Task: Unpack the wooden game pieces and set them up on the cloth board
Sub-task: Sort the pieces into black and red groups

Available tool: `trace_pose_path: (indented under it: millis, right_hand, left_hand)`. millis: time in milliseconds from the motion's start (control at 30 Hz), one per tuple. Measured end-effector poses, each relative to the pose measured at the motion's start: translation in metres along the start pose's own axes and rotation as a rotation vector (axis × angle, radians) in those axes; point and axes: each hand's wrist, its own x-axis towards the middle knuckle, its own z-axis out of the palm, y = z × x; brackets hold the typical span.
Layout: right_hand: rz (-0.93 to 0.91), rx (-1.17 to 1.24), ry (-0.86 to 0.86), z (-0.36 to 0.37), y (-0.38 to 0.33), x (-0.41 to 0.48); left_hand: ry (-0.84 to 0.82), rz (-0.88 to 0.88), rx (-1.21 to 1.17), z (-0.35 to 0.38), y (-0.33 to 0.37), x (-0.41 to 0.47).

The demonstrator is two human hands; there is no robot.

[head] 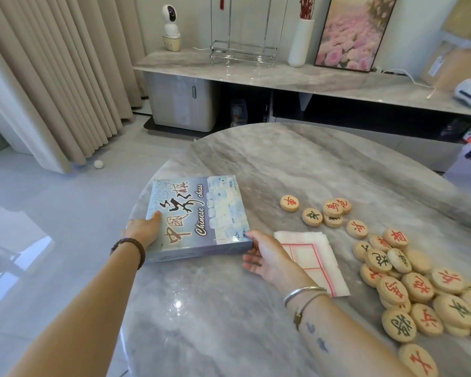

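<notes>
Presently both hands are on the box (196, 219). The left hand (143, 229) grips its near-left corner, thumb laid on the lid. The right hand (267, 257) holds the near-right corner, thumb on the top edge and fingers loosely curled along the side. The cloth (313, 257) lies folded just right of the box, beside the right hand. The pieces (408, 284) lie loose and partly heaped well to the right of the box, beyond the cloth.

Risks, as judged:
- The box's left side is close to the table (229, 322) edge; a push that way could tip it to the floor.
- The right forearm passes near the heap; a careless sweep could scatter pieces or roll them off.
- Unfolding the cloth where it lies would catch the nearest pieces.

Not verifiable:
- The left fingers are hidden behind the box.
- Whether the box rests on the table or is lifted cannot be told.
- Its contents cannot be seen.
- The heap is cut off at the frame edge, so no count is possible.
</notes>
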Motion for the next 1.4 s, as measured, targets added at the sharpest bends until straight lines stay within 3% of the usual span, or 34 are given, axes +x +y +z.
trace_pose_path:
  millis: [67,133,233,333,400,500,600,700,800,867,933,1133,1267,1400]
  right_hand:
    - [-0.012,0.060,0.013,0.006,0.001,0.004]
    - [-0.030,0.088,0.034,0.014,0.001,0.007]
    - [-0.076,0.050,0.037,0.022,0.002,0.009]
    - [-0.106,-0.059,0.012,0.017,0.000,0.005]
    - [-0.209,-0.268,0.099,0.002,-0.007,0.005]
    - [-0.408,-0.664,0.386,-0.035,-0.019,0.000]
    - [-0.441,-0.898,0.587,-0.078,-0.023,-0.006]
    - [-0.310,-1.115,0.549,-0.105,-0.014,-0.009]
    - [-0.331,-1.118,0.349,-0.102,-0.005,-0.016]
    - [-0.381,-1.015,0.279,-0.102,0.000,-0.022]
    - [-0.408,-0.905,0.306,-0.114,0.002,-0.026]
    - [-0.379,-1.041,0.722,-0.184,0.002,-0.048]
    - [-0.218,-1.120,0.713,-0.205,0.013,-0.054]
    - [-0.321,-1.112,0.668,-0.203,0.013,-0.058]
  left_hand:
    - [0.140,0.073,0.211,0.003,0.008,-0.010]
    - [0.211,0.299,0.380,0.011,0.017,-0.025]
    - [0.223,0.639,0.695,0.034,0.028,-0.049]
    - [0.119,0.701,0.919,0.056,0.035,-0.061]
    - [0.055,0.655,0.955,0.062,0.038,-0.063]
    - [0.044,0.583,1.010,0.065,0.043,-0.062]
    - [0.112,0.580,1.034,0.073,0.051,-0.074]
    - [0.165,0.893,1.022,0.101,0.061,-0.101]
    - [-0.156,1.164,0.828,0.143,0.064,-0.139]
    - [-0.331,1.125,0.846,0.161,0.062,-0.158]
    - [-0.372,1.018,0.952,0.169,0.054,-0.161]
    - [-0.228,0.898,1.143,0.164,0.041,-0.154]
    - [-0.197,0.838,1.160,0.164,0.039,-0.164]
    - [-0.218,0.894,1.080,0.162,0.037,-0.180]
